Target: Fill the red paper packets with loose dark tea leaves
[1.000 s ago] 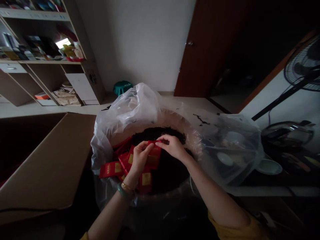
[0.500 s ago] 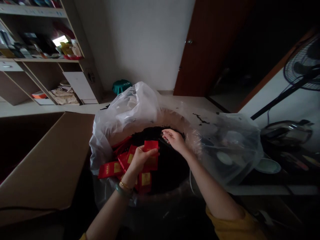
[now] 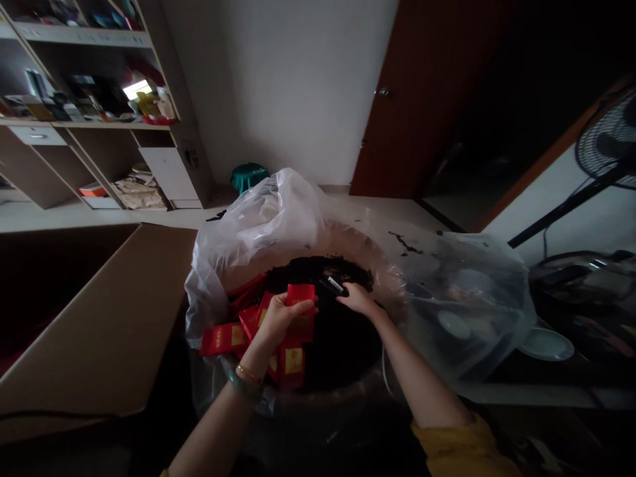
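Observation:
My left hand (image 3: 278, 319) is closed around a red packet (image 3: 301, 295), thumb across its front, over the left side of the container. My right hand (image 3: 358, 297) has its fingers closed on a small black tool (image 3: 332, 285), perhaps a scoop, with a pale strip on it; its exact shape is lost in the gloom. Both hands are above dark loose material (image 3: 342, 338), which looks like dry leaves, in a wide round container lined with clear plastic (image 3: 293, 212). Several more red packets with gold labels (image 3: 293, 364) lie on the left of the dark material, beneath my left hand.
An open cardboard box (image 3: 99, 318) stands at the left. On the right, the plastic sheet (image 3: 472, 298) spreads over bowls, with a pale dish (image 3: 546, 344) beside it. Behind are a shelf unit (image 3: 169, 172), a green-covered bin (image 3: 248, 176), a brown door (image 3: 387, 146) and a fan (image 3: 606, 142).
My right hand has lowered and moved slightly right, and the black tool now shows beyond its fingers. My left hand still holds the red packet. The whole view has shifted a little.

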Available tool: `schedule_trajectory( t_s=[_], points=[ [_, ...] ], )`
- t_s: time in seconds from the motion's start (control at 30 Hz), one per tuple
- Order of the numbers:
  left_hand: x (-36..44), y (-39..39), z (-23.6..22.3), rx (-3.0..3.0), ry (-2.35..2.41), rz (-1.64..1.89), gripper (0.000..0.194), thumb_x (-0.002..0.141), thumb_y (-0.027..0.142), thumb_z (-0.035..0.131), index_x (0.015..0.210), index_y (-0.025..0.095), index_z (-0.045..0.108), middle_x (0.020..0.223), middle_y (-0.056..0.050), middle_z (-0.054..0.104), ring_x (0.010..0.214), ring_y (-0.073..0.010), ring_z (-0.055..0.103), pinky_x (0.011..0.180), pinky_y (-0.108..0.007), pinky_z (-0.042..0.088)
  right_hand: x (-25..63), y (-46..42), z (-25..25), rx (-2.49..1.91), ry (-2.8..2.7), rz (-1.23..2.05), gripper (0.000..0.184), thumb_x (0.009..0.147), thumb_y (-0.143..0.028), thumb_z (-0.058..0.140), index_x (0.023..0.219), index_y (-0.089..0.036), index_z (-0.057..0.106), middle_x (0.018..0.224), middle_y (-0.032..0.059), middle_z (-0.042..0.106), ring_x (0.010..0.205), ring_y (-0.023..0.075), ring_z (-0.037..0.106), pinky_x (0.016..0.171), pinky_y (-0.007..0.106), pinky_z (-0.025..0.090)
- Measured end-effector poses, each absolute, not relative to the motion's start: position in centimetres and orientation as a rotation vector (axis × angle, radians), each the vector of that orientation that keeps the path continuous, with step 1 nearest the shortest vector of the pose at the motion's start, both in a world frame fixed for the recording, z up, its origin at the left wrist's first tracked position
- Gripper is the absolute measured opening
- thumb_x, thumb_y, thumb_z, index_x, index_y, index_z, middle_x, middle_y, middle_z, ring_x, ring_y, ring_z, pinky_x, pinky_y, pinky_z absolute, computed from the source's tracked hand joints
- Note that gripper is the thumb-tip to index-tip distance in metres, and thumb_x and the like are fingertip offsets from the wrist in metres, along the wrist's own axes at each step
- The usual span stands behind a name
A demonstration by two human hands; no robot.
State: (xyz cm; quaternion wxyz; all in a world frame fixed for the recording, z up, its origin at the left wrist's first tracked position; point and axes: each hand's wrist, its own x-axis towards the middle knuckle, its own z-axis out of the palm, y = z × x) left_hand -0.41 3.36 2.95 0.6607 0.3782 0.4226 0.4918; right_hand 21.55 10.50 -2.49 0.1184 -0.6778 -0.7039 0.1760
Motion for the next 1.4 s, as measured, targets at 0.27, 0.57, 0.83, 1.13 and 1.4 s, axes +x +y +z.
schedule_trajectory(
  t_s=[0.27, 0.57, 0.83, 1.13, 1.4],
  points=[
    [-0.5, 3.4, 2.7, 0.873, 0.968, 1.11, 0.04, 0.051, 0.035, 0.087, 0.078, 0.01, 0.072, 0.067, -0.007, 0.073, 0.058, -0.0171, 0.067, 0.058, -0.025, 0.051, 22.4, 8.5, 4.2, -1.426, -1.994, 0.741, 0.047, 0.081, -0.033, 0.064, 0.124, -0.016, 0.06, 0.103, 0.0082, 0.071, 0.099, 0.0234, 0.066, 0.089, 0.04, 0.051],
    [0.7, 3.0, 3.1, 1.009, 0.996, 1.069, 0.037, 0.049, 0.039, 0.086, 0.071, 0.012, 0.072, 0.067, -0.005, 0.072, 0.057, -0.0158, 0.063, 0.054, -0.025, 0.049, 18.5, 4.9, 8.0, -1.367, -2.101, 0.823, 0.039, 0.072, -0.032, 0.074, 0.109, -0.025, 0.07, 0.099, 0.0042, 0.075, 0.09, 0.0243, 0.071, 0.081, 0.034, 0.054],
    [0.7, 3.0, 3.1, 0.953, 0.988, 1.075, 0.036, 0.047, 0.036, 0.087, 0.068, 0.011, 0.072, 0.065, -0.004, 0.071, 0.055, -0.0142, 0.063, 0.056, -0.024, 0.048, 17.8, 4.3, 7.9, -1.392, -2.059, 0.683, 0.034, 0.071, -0.026, 0.075, 0.105, -0.026, 0.072, 0.103, 0.0036, 0.074, 0.098, 0.0252, 0.069, 0.091, 0.035, 0.052],
    [0.4, 3.3, 2.7, 1.041, 0.981, 1.126, 0.035, 0.049, 0.033, 0.086, 0.075, 0.012, 0.075, 0.069, -0.004, 0.073, 0.062, -0.016, 0.065, 0.063, -0.026, 0.05, 18.2, 4.3, 8.3, -1.416, -2.145, 0.731, 0.047, 0.068, -0.027, 0.078, 0.113, -0.022, 0.068, 0.106, 0.006, 0.073, 0.095, 0.025, 0.069, 0.085, 0.035, 0.054],
    [0.2, 3.5, 3.0, 1.026, 0.996, 1.11, 0.038, 0.045, 0.037, 0.086, 0.071, 0.013, 0.074, 0.069, -0.004, 0.073, 0.059, -0.0157, 0.064, 0.062, -0.026, 0.05, 18.0, 4.1, 8.2, -1.428, -2.137, 0.699, 0.037, 0.071, -0.024, 0.075, 0.108, -0.023, 0.071, 0.104, 0.0048, 0.073, 0.098, 0.0242, 0.069, 0.088, 0.033, 0.053]
  ],
)
